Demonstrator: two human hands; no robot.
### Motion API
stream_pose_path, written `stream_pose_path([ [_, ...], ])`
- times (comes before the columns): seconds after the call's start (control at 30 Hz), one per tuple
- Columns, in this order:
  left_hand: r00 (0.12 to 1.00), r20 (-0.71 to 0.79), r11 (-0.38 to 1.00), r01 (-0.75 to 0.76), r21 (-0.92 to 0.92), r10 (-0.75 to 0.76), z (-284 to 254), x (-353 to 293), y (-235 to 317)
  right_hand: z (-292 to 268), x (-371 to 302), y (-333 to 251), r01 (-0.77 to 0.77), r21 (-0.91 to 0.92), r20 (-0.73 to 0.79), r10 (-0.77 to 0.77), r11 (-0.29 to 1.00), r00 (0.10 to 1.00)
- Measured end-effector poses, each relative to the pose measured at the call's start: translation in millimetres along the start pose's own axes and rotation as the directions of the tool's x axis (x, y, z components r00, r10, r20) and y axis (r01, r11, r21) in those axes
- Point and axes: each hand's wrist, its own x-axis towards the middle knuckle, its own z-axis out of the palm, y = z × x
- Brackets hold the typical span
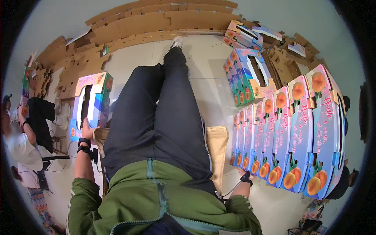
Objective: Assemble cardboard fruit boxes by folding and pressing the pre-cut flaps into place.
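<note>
Arms [84, 167] spread, left hand [88, 131] on carton [101, 102]

Box [98, 103] at left and boxes [292, 137] at right: smooth, slightly glossy printed cardboard. Sheets [156, 26] along the top: matt brown cardboard. Floor [209, 64]: shiny tile. Jacket [131, 192] and trousers [176, 113], lower centre: matt cloth.

Toward five o'clock we are losing most of the right hand [242, 171] behind the row of boxes [288, 143]; at nine we are failing to tell whether the left hand [87, 132] is gripping the single box [103, 100]; at four, boxes are partly hiding a dark-clothed person [340, 185]
</note>
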Motion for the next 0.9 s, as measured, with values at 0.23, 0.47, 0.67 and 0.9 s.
stream_pose_path([
  [0.23,0.992,0.127,0.998,0.012,0.060,-0.019,24,13,-18,5,10,7,0.028,0.118,-0.022,-0.026,0.993,0.999],
  [0.47,0.982,0.083,0.984,0.174,-0.028,-0.171,53,-28,-9,12,17,29,0.049,0.217,-0.040,-0.042,0.975,0.998],
  [0.67,0.982,0.115,0.988,0.151,-0.017,-0.148,54,-57,-22,13,34,27,0.085,0.288,-0.020,-0.083,0.954,0.996],
  [0.9,0.986,0.114,0.992,0.123,-0.020,-0.120,49,-76,-38,20,54,28,0.122,0.363,0.020,-0.138,0.924,0.990],
])
